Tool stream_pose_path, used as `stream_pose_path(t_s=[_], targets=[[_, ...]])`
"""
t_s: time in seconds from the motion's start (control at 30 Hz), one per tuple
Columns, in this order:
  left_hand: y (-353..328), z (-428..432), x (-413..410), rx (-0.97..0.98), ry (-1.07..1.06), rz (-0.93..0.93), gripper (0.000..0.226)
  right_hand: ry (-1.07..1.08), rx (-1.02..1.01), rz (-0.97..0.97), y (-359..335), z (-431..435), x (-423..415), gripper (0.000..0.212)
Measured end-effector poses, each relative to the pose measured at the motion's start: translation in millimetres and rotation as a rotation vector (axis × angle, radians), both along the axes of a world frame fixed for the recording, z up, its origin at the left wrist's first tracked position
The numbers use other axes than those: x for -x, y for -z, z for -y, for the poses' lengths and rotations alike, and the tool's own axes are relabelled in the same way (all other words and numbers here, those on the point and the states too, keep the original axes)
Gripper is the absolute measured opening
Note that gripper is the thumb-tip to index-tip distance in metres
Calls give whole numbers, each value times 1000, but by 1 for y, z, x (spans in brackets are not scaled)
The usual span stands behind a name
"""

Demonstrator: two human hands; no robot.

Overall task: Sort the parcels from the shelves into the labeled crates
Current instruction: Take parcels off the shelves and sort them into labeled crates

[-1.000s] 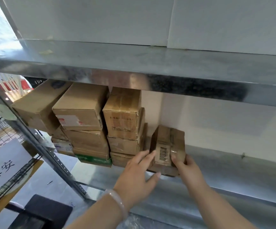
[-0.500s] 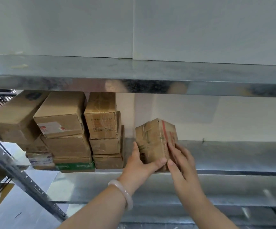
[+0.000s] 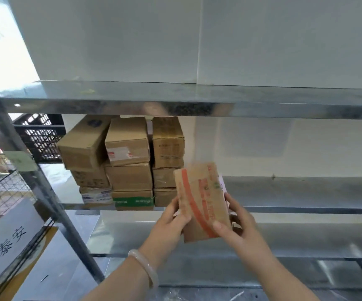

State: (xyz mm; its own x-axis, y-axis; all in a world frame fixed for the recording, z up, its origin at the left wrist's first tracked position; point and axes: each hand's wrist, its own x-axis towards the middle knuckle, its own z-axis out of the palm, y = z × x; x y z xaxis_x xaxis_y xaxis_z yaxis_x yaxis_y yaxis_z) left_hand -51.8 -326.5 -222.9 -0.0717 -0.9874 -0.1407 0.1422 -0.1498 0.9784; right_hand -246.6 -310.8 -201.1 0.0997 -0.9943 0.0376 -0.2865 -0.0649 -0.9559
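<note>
Head: both grips (image 3: 171, 224) (image 3: 240, 232) around parcel (image 3: 200, 192)

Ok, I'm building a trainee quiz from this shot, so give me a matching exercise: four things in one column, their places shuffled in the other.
Things
1. striped parcel
2. bracelet
3. black crate
4. green-taped box

Places
A. bottom of the middle stack
B. on the left wrist
C. left of the stacks, past the shelf post
D. held between left hand and right hand

Pairs: 1-D, 2-B, 3-C, 4-A
</note>
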Motion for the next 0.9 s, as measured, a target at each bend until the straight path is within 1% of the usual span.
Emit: stream_pose_path(t_s=[0.03,0.07,0.1,0.13,0.17,0.23,0.3,0.33,0.37,0.4,0.5,0.53,0.57,0.6,0.67,0.73,0.8,0.9], targets=[[0,-8,-7,7,-88,54,34,8,72,-130,0,-7,-9,79],[-1,-16,-15,6,-172,77,30,-1,132,-256,0,-14,-19,80],[-4,-25,-23,4,-219,78,33,-19,179,-360,-1,-20,-31,82],[-6,-33,-32,0,-232,63,47,-39,216,-440,-2,-27,-42,83],[-9,-43,-42,-5,-233,37,70,-56,253,-494,-2,-33,-54,85],[-15,-63,-64,6,-263,-19,106,-87,324,-543,0,-43,-78,91],[-20,-82,-89,2,-319,-40,130,-129,325,-526,2,-52,-102,98],[-21,-93,-102,-7,-343,-37,138,-160,313,-512,2,-57,-115,99],[-22,-103,-116,-14,-370,-37,140,-200,308,-503,2,-62,-128,99],[-21,-114,-130,-10,-406,-44,134,-244,313,-498,1,-67,-141,98],[-17,-145,-170,43,-553,-55,95,-376,340,-462,-2,-83,-182,94],[-18,-156,-182,51,-598,-55,86,-409,361,-441,-4,-88,-196,92],[-21,-167,-193,57,-634,-55,83,-437,390,-423,-6,-93,-209,92],[-24,-179,-203,68,-659,-51,87,-464,420,-408,-7,-98,-222,92],[-29,-199,-222,98,-687,-25,105,-524,483,-375,-11,-109,-249,91],[-37,-217,-241,125,-741,4,111,-586,528,-343,-15,-118,-276,91],[-46,-234,-263,113,-817,21,107,-648,530,-299,-20,-124,-300,94],[-59,-256,-298,91,-848,28,85,-762,495,-227,-23,-126,-335,97]])
